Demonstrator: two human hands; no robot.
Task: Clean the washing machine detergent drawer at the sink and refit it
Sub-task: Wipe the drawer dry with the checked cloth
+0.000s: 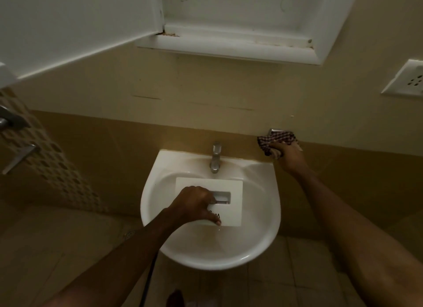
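The white detergent drawer (231,192) stands in the white sink (263,242), its flat front panel facing up at me, below the chrome tap (215,157). My left hand (194,203) grips the drawer, fingers hooked in the recessed handle and thumb on the near edge. My right hand (289,156) reaches to the wall at the right of the sink and is closed on a dark checked cloth (275,139), which lies against a small metal fitting (274,130) there.
A white wall cabinet (240,45) hangs open above the sink. A socket plate (407,79) is on the wall at right. A patterned door with a metal lever handle (20,157) stands at left. The floor below is tiled.
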